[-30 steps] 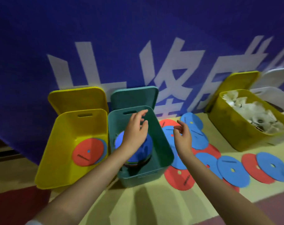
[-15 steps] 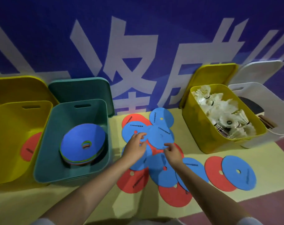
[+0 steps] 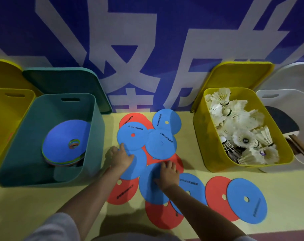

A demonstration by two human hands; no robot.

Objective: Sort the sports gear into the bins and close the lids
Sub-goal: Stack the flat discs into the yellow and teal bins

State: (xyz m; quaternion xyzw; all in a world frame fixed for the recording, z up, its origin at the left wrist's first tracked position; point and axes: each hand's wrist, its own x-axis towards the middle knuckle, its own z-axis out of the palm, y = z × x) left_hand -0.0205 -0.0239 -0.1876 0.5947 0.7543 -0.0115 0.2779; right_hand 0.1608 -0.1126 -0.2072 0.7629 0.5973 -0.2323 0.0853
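Observation:
Flat blue and red discs lie overlapping on the yellow floor between the bins. My left hand grips the left edge of a blue disc, thumb on top. My right hand lies on another blue disc with its fingers bent over the disc's far edge. The open teal bin on the left holds a stack of discs with a blue one on top. An open yellow bin on the right is full of white shuttlecocks.
A second yellow bin stands at the far left, and a white bin with a dark paddle at the far right. The lids lean on the blue banner wall behind. A red disc and a blue disc lie apart at the right.
My left hand left the teal bin and both hands dropped onto the disc pile. The view swung right and down, closer to the discs.

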